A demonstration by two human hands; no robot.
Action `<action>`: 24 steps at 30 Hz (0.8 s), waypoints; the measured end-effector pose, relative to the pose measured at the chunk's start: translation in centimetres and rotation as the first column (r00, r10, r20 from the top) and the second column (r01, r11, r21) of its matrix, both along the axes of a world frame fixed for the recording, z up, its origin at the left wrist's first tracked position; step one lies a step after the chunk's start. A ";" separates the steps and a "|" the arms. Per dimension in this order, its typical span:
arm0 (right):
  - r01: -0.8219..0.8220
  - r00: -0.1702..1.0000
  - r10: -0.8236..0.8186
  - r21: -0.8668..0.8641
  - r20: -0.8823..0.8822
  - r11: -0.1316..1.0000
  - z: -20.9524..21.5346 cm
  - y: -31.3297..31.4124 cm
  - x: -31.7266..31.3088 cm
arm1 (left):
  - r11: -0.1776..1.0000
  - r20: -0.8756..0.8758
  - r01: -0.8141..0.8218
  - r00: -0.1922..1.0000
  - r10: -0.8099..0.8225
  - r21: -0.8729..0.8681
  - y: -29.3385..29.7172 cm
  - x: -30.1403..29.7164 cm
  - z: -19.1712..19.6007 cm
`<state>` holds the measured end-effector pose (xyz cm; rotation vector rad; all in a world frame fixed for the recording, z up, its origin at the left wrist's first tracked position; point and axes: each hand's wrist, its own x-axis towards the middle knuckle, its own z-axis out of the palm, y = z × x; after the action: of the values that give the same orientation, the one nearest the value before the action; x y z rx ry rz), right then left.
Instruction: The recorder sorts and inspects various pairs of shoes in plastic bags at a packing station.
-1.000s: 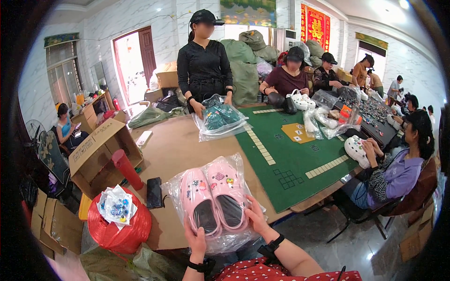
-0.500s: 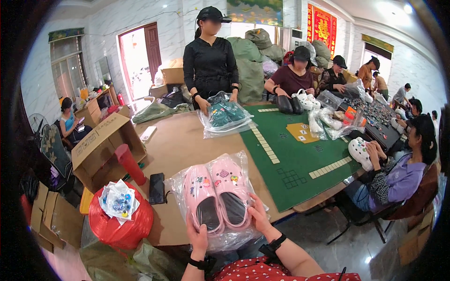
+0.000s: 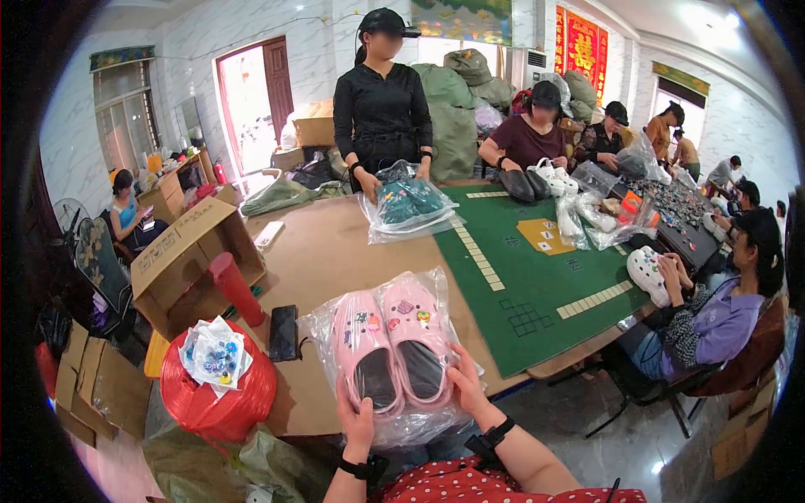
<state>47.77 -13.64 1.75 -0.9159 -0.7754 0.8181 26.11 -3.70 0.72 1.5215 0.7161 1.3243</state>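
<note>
A pair of pink clogs [image 3: 366,331] with colourful charms lies side by side in a clear plastic bag [image 3: 444,289], toes pointing away from me, at the near edge of the table. My left hand [image 3: 356,423] grips the bag at its near left, thumb on top by the left heel. At the near right side, my right hand [image 3: 468,381] holds the bag, its thumb beside the right clog. Some fingers of both hands are hidden under the bag. Black bands circle both of my wrists.
A black phone [image 3: 283,333], a red cylinder [image 3: 236,289] and an open cardboard box [image 3: 197,260] are to the left. A red twine roll [image 3: 220,402] carries a small packet. Across the table [image 3: 323,243], a person in black handles bagged green clogs [image 3: 408,203]. Others work right of the green mat [image 3: 503,335].
My view has shifted very slightly, so the scene sits a little differently in it. Both hands keep their hold on the bagged clogs.
</note>
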 end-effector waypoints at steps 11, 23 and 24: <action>0.004 1.000 -0.004 0.013 0.003 1.000 -0.3 0.2 0.2 | 1.000 -0.032 -0.008 0.999 0.009 0.014 0.1 0.0 -0.1; 0.005 1.000 -0.004 -0.013 0.009 1.000 0.0 0.0 0.1 | 1.000 0.002 -0.006 1.000 0.006 -0.014 0.3 0.0 -0.3; 0.003 1.000 -0.003 0.002 -0.005 1.000 -0.1 0.1 0.1 | 1.000 0.007 -0.006 1.000 0.006 -0.016 0.4 0.1 -0.4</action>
<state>47.84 -13.53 1.69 -0.9126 -0.7708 0.8162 26.19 -3.32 0.31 1.5020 0.7258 1.3252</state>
